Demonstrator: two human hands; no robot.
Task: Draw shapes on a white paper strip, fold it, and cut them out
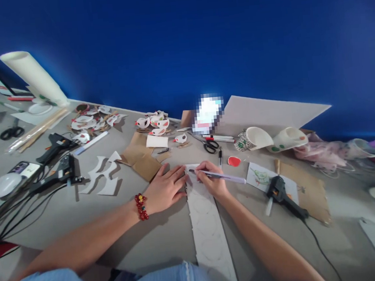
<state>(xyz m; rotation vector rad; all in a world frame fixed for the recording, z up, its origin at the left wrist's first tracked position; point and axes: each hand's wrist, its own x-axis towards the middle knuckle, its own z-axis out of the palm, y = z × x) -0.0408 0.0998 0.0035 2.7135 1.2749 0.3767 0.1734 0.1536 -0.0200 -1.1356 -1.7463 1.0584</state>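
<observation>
Where grey tabletop (127,246) extends before person, white paper strip (209,232) lies lengthwise between forearms, bearing faint outlines. Left hand (166,188): flattened, fingers spread, fingertips at strip's left edge. Right hand (213,179): pinching lilac-barrelled pen (234,178), tip at strip's far end. Red paper piece (234,161): near right hand.

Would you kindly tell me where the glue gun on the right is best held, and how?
Probably by the handle of the glue gun, coming from the near right: the handle slants that way, clear of the translucent stick, with the cord trailing from its end.
</observation>
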